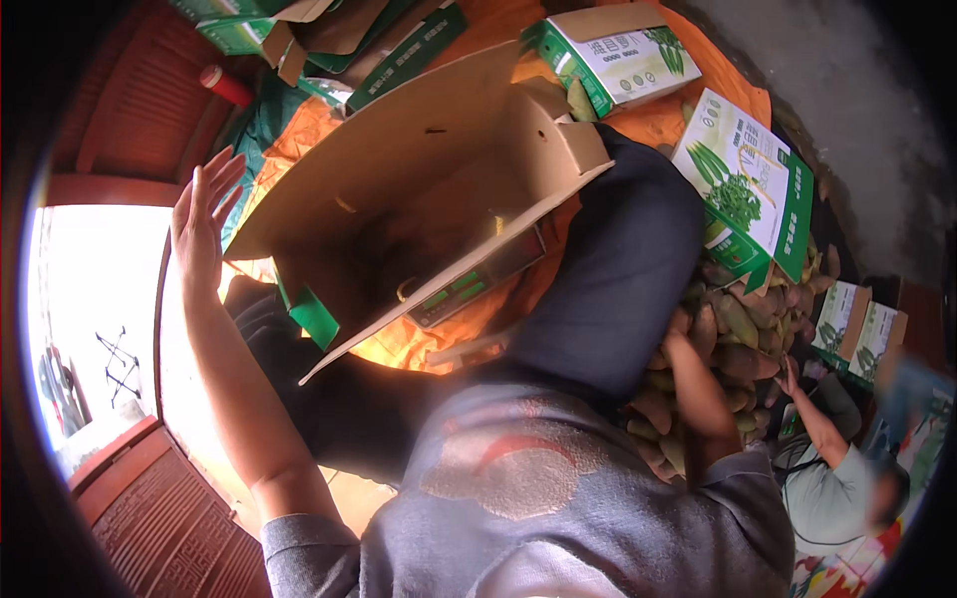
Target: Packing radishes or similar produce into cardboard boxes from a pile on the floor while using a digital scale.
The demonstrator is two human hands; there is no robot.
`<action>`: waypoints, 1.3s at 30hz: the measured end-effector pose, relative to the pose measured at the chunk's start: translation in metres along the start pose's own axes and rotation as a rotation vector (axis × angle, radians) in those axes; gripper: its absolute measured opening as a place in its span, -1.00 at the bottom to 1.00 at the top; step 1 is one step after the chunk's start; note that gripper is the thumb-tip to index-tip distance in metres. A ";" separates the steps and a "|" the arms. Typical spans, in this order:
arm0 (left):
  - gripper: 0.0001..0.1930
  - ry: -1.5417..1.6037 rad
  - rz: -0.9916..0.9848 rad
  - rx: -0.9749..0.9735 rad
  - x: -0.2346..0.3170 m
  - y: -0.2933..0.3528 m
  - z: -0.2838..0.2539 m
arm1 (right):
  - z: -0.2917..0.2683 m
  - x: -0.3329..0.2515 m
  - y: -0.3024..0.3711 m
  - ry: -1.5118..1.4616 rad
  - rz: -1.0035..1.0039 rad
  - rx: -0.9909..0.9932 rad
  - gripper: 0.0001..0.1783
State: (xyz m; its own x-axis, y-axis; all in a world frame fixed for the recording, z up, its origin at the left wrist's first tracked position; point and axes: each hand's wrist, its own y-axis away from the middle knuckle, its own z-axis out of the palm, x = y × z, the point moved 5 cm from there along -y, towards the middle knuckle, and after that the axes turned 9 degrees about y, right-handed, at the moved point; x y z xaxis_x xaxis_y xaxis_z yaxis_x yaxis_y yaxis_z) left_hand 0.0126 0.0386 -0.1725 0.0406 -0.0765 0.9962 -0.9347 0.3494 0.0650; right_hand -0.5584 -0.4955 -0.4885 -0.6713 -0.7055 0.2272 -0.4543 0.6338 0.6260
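A big open cardboard box (399, 169) stands between my legs, its brown inside facing up and no contents visible in it. My left hand (204, 214) is raised beside the box's left end, fingers stretched out and holding nothing. Down at my right side, my right hand (677, 326) reaches into a heap of sweet potatoes (746, 361). Its fingers are hidden by my knee and the heap, so I cannot tell whether they grip one. Partly behind the box's near flap sits a weighing scale (464, 289) with lit green displays.
Green and white cartons lie around: one (628, 60) at the back, another (743, 179) beside my right knee, small ones (857, 329) far right. Orange sheeting (718, 45) covers the ground. Another person (827, 488) reaches into the heap from the right. Wooden furniture (140, 90) stands left.
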 end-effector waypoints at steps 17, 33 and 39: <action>-0.62 -0.445 0.260 -0.364 0.035 0.020 0.040 | -0.504 -0.196 0.242 -0.169 -0.703 0.705 -0.16; -0.77 -0.620 0.346 -0.340 0.025 0.019 0.032 | -0.327 -0.478 0.019 0.751 -0.880 -0.090 0.08; -0.78 -0.564 0.414 -0.340 0.042 0.013 0.049 | -0.347 -0.460 0.030 0.622 -1.246 0.149 -0.18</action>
State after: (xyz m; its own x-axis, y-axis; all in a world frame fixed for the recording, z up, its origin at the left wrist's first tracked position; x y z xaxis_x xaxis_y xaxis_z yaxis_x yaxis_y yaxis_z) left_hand -0.0154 -0.0054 -0.1329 -0.5591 -0.3089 0.7694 -0.6710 0.7136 -0.2011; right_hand -0.0596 -0.2624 -0.3153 0.5630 -0.8205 -0.0989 -0.6353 -0.5062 0.5832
